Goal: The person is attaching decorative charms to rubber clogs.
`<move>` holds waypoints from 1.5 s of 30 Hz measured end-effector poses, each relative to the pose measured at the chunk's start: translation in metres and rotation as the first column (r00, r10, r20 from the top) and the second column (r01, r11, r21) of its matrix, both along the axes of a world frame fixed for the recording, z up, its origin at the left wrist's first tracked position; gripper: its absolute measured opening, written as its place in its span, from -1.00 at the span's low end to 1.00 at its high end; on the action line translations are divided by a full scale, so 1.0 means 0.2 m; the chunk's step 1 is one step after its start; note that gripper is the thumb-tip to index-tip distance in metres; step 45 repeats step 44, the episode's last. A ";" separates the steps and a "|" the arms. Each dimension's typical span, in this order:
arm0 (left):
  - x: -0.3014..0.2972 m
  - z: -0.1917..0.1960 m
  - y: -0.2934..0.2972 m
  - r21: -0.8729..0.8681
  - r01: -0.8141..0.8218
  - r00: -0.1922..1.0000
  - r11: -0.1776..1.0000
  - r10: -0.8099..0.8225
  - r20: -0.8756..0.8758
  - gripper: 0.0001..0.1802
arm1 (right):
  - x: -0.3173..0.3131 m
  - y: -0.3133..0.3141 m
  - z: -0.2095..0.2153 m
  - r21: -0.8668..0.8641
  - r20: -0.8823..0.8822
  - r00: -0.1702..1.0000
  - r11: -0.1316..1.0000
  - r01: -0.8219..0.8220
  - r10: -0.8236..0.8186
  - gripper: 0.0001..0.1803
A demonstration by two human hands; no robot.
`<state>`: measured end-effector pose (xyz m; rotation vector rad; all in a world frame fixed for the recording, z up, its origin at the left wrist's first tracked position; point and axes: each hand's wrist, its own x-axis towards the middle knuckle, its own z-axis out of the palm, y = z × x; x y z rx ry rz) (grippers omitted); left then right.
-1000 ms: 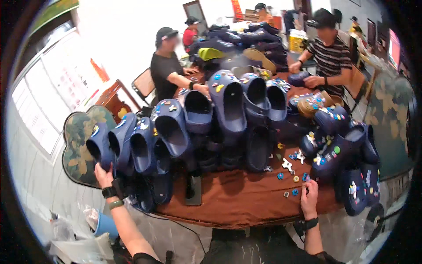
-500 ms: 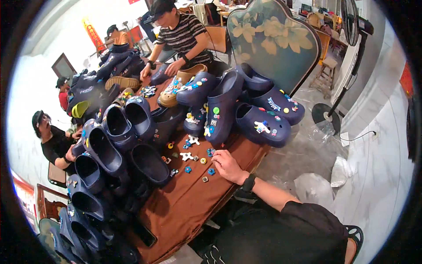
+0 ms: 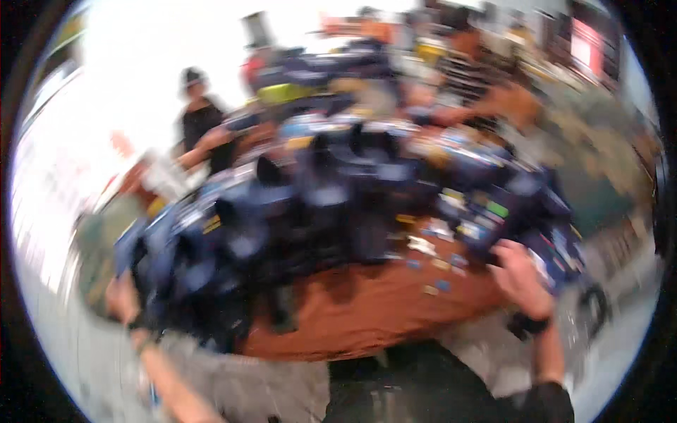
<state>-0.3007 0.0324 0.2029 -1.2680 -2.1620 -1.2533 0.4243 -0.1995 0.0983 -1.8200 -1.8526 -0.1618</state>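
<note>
The whole view is smeared by motion. At the far left my left hand [image 3: 123, 299] reaches up to the end of a heap of dark blue clogs [image 3: 243, 243]; whether its fingers grip one is too blurred to tell. My right hand [image 3: 523, 278] is at the table's right side, its fingers next to decorated dark blue clogs [image 3: 486, 218]. Anything small between those fingers does not show. Just left of that hand, several loose shoe charms [image 3: 423, 245], white, blue and yellow, lie on the brown cloth [image 3: 352, 314].
Across the table a person in black [image 3: 204, 130] and one in a striped top [image 3: 462, 77] have their arms over the clogs. A dark flat thing [image 3: 283, 310] lies by the near edge. A large floral-painted panel [image 3: 585, 162] stands at the right.
My view has swung left, so the table now lies across it. My left hand has come into view at the far left. My right hand remains near the charms and right-hand clogs.
</note>
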 end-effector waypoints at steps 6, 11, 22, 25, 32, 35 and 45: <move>-0.42 -0.14 0.21 0.159 -0.100 0.940 0.982 0.146 -0.308 -0.50 | 0.78 0.11 -0.14 0.030 0.330 0.944 0.999 -0.019 0.008 -0.06; -0.52 -0.22 0.19 0.084 -0.185 0.954 0.979 0.199 -0.224 -0.53 | 1.01 0.48 -0.21 0.006 0.291 0.956 0.999 0.034 -0.034 0.03; -0.48 -0.29 0.26 0.115 -0.086 0.989 0.990 0.099 -0.110 0.02 | 1.12 0.70 -0.17 -0.385 0.016 0.978 0.901 0.200 -0.210 -0.35; -0.46 -0.30 0.24 0.063 -0.057 0.998 0.996 0.058 -0.013 0.11 | 1.09 0.63 -0.17 -0.188 -0.011 0.979 0.962 0.200 -0.205 -0.39; -0.59 -0.31 0.03 0.076 -0.109 0.993 0.991 0.112 -0.037 0.10 | 0.78 0.46 0.25 0.066 0.274 0.951 0.989 0.131 -0.145 -0.47; -0.49 -0.22 -0.01 0.233 -0.168 0.949 0.958 0.221 -0.224 0.07 | 0.49 0.32 0.44 0.119 0.299 0.927 0.973 0.197 -0.225 -0.42; 0.69 -0.01 -0.54 -0.161 0.726 0.617 0.668 -0.737 -0.275 -0.43 | -0.40 0.19 0.46 -0.026 -0.199 0.973 0.992 -0.126 0.119 -0.34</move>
